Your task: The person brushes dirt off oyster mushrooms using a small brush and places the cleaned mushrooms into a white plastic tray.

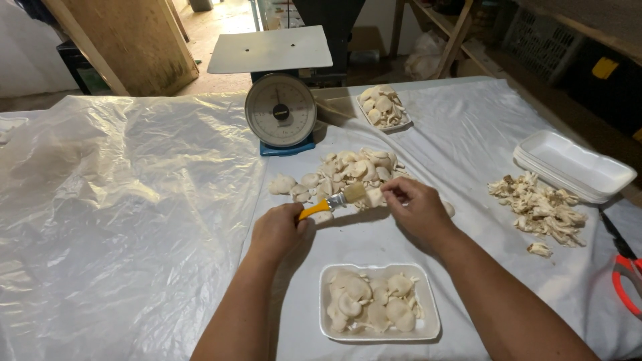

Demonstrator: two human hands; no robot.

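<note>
A table draped in crinkled clear plastic sheeting (127, 220) fills most of the frame, from the left edge across to the right. At upper centre stands a mechanical dial scale with a round white face, blue base and flat grey metal platform (280, 110). Just right of it, toward the top, sits a small white foam tray heaped with pale oyster mushrooms (382, 107). Below the scale, in the middle of the frame, lies a loose pile of cream-coloured oyster mushrooms (348, 170) spread directly on the sheeting. At the right edge a stack of empty white foam trays (580, 164) rests, with a scattered heap of mushroom trimmings and stem scraps (540, 208) just beside it, lower and to the left. At bottom centre another white foam tray holding a flat layer of mushrooms (378, 302) sits between the person's forearms. A pair of scissors with red-orange handles (625, 267) lies at the lower right edge. The person's left hand (277, 230) is closed around the orange handle of a small paintbrush with a metal ferrule and pale bristles (331, 204), its bristles pointing right. The right hand (418, 210) pinches a single pale mushroom (374, 197) between its fingertips, held right at the bristles, just below the loose pile.
</note>
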